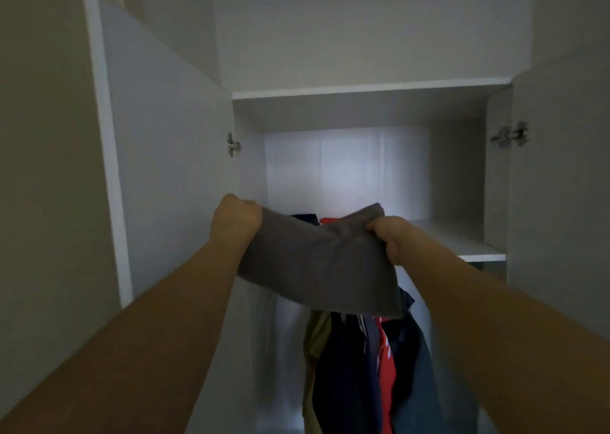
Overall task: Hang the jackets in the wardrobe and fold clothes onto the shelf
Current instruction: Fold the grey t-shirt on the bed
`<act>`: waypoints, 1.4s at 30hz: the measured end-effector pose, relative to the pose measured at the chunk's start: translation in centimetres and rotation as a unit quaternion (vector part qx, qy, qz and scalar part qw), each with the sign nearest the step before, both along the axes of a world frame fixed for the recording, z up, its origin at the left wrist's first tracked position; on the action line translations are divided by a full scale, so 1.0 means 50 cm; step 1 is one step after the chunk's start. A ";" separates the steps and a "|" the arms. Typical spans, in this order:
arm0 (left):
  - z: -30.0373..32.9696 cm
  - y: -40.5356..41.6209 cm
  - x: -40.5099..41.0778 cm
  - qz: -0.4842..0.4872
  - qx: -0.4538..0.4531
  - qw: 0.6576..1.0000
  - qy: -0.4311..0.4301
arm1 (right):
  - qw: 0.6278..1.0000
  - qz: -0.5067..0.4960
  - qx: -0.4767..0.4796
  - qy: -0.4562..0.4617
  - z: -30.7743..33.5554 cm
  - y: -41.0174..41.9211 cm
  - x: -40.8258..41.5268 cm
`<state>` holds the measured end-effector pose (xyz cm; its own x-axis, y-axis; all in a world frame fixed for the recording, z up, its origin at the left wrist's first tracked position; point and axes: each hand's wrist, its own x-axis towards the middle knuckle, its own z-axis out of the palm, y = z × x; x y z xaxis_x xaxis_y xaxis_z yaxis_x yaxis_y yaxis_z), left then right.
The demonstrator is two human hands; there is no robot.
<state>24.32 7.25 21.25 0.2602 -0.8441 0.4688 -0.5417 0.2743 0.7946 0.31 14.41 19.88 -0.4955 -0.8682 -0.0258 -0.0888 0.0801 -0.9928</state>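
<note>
A white wardrobe (330,47) stands with both doors swung open, its shelf (475,252) running across at about hand height and a second shelf board above it. Below the shelf hang several jackets (356,367) close together, dark blue, red, tan and grey-blue. In front of the shelf's left half a folded grey cloth (317,265) is held up in the air, the left hand (236,217) gripping its left edge in a closed fist and the right hand (392,239) curled round its upper right corner, with folded dark blue and red clothes (317,219) just showing behind it.
</note>
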 end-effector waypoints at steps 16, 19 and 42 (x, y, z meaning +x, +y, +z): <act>-0.214 -0.720 -0.151 0.158 0.112 0.895 -0.402 | 0.913 0.074 0.101 0.389 -0.209 -0.823 -0.131; -0.278 -0.799 -0.166 -0.008 0.190 0.878 -0.439 | 0.812 0.162 0.143 0.543 -0.268 -0.874 -0.132; -0.231 -0.793 -0.196 0.041 0.233 0.817 -0.525 | 0.802 0.204 0.182 0.532 -0.237 -0.794 -0.199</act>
